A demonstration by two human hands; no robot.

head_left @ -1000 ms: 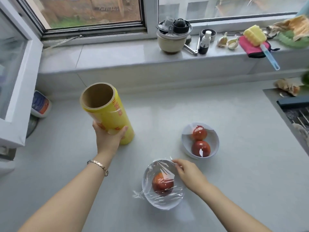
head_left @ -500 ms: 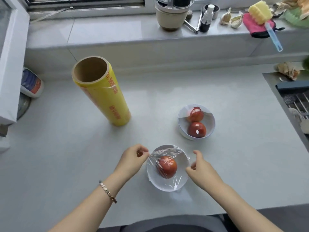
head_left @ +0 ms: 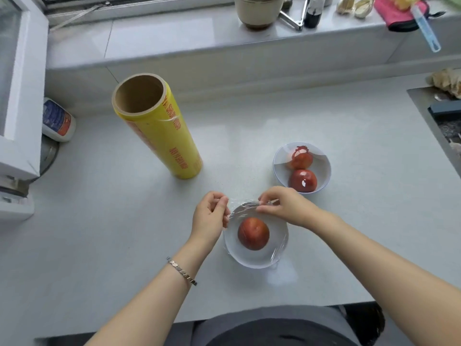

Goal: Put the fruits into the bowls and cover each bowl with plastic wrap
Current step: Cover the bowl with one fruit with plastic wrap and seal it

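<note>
A white bowl [head_left: 277, 255] near the counter's front edge holds one red fruit [head_left: 253, 233] under clear plastic wrap [head_left: 240, 204]. My left hand [head_left: 210, 217] pinches the wrap at the bowl's far left rim. My right hand [head_left: 284, 204] pinches the same film at the far rim, just right of the left hand. A second white bowl [head_left: 321, 166] stands behind and to the right, with two red fruits [head_left: 302, 180] in it. The yellow roll of plastic wrap [head_left: 162, 131] stands upright on the counter to the left, untouched.
A white bottle with a blue and red label [head_left: 57, 119] lies at the far left beside a white window frame [head_left: 21, 96]. On the sill stand a beige pot [head_left: 258, 10], a dark bottle [head_left: 313, 12], garlic [head_left: 354, 6] and a pink cloth [head_left: 396, 15]. The sink [head_left: 446, 121] is at the right.
My left hand let go of the roll, which now stands alone, and came down to the near bowl. Both hands moved to its far rim and now pinch the film there.
</note>
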